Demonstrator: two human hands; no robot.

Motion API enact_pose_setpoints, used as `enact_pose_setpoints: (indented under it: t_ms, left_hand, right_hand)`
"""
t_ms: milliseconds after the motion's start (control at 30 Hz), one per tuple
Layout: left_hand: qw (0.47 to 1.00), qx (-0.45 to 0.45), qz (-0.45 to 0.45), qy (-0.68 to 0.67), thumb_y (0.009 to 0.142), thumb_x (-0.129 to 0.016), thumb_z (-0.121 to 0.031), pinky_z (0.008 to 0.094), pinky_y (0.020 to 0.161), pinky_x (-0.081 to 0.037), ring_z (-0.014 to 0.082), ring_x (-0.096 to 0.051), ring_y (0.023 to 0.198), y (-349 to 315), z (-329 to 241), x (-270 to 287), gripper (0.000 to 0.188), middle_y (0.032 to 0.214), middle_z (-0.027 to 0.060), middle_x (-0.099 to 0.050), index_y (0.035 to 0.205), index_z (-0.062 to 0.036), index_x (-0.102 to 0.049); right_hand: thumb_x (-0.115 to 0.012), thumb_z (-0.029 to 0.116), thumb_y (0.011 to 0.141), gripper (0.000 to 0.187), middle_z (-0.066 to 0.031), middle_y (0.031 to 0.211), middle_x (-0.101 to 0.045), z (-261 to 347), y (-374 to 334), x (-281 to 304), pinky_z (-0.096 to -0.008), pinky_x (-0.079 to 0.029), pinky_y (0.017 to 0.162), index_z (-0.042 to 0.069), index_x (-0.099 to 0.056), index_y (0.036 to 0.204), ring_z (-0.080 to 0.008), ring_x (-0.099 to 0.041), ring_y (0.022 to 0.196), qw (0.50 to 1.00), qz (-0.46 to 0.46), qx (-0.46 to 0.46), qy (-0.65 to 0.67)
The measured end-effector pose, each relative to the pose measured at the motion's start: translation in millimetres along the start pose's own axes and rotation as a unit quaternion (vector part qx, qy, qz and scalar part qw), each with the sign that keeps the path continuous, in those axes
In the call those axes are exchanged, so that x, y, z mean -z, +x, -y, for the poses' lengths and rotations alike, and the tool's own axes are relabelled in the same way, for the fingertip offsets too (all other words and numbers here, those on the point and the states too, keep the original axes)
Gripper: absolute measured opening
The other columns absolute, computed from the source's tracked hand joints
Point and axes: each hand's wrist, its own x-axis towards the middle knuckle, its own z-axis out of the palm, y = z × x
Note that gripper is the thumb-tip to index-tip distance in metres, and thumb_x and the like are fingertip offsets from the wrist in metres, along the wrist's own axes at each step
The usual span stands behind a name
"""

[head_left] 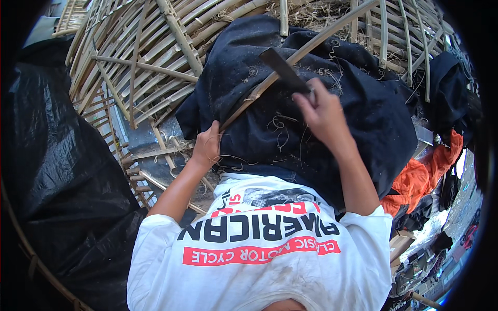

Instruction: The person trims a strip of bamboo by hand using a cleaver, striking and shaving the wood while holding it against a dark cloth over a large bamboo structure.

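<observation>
A long bamboo strip (324, 37) slants from my left hand up and away to the right, over dark cloth (358, 114) draped across my lap. My left hand (208, 144) is closed around its near end. In my right hand (326, 115) I grip a broad-bladed knife (284, 71) by its handle, which my fingers mostly hide. The dark blade lies across the strip about midway along its visible length; whether it touches cannot be told. Thin curled shavings (280, 129) cling to the cloth between my hands.
Split bamboo pieces (150, 52) are stacked beyond the cloth, with more bamboo sticks (161, 151) beside my left forearm. Black plastic sheeting (62, 155) covers the left side. Orange fabric (415, 181) lies bunched at the right, above assorted clutter.
</observation>
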Motion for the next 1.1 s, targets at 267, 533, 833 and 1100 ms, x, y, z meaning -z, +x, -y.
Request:
enact_pose_setpoints:
  t_ms: [267, 533, 833, 1100]
  left_hand:
    - [1.000, -0.004, -0.001, 0.001, 0.093, -0.056, -0.013, 0.0451, 0.061, -0.055, 0.0442, -0.067, 0.075, -2, 5, -3, 0.031, 0.084, 0.0269, -0.067, 0.113, 0.0105, -0.052]
    - [1.000, 0.017, 0.017, -0.015, 0.093, -0.056, -0.014, 0.0468, 0.061, -0.053, 0.0453, -0.066, 0.075, 3, -7, 4, 0.033, 0.086, 0.0292, -0.065, 0.115, 0.0102, -0.051]
    - [0.999, -0.031, 0.011, -0.012, 0.093, -0.057, -0.013, 0.0468, 0.059, -0.053, 0.0454, -0.066, 0.074, -4, 6, -3, 0.033, 0.085, 0.0274, -0.066, 0.117, 0.0088, -0.048]
    - [0.999, -0.013, 0.025, -0.018, 0.093, -0.056, -0.012, 0.0460, 0.059, -0.054, 0.0442, -0.066, 0.071, -4, 11, -4, 0.034, 0.083, 0.0268, -0.066, 0.118, 0.0103, -0.049]
  right_hand:
    - [-0.065, 0.020, 0.092, 0.027, -0.0192, 0.063, -0.059, -10, 1, -13, -0.0427, -0.047, 0.055, 0.002, -0.050, 0.105, -0.0318, -0.060, 0.054, 0.999, -0.011, 0.043, 0.014]
    - [-0.066, 0.022, 0.092, 0.027, -0.0129, 0.060, -0.056, -12, -3, -17, -0.0360, -0.044, 0.053, -0.001, -0.052, 0.097, -0.0220, -0.054, 0.051, 0.998, 0.000, 0.044, 0.046]
    - [-0.067, 0.026, 0.091, 0.032, -0.0215, 0.069, -0.062, 4, -9, -9, -0.0449, -0.048, 0.060, 0.001, -0.050, 0.100, -0.0430, -0.063, 0.067, 0.996, 0.088, -0.002, 0.029]
    - [-0.066, 0.021, 0.091, 0.027, -0.0196, 0.064, -0.059, 1, -10, -17, -0.0447, -0.046, 0.057, 0.001, -0.049, 0.098, -0.0428, -0.061, 0.063, 0.999, 0.027, 0.026, 0.008]
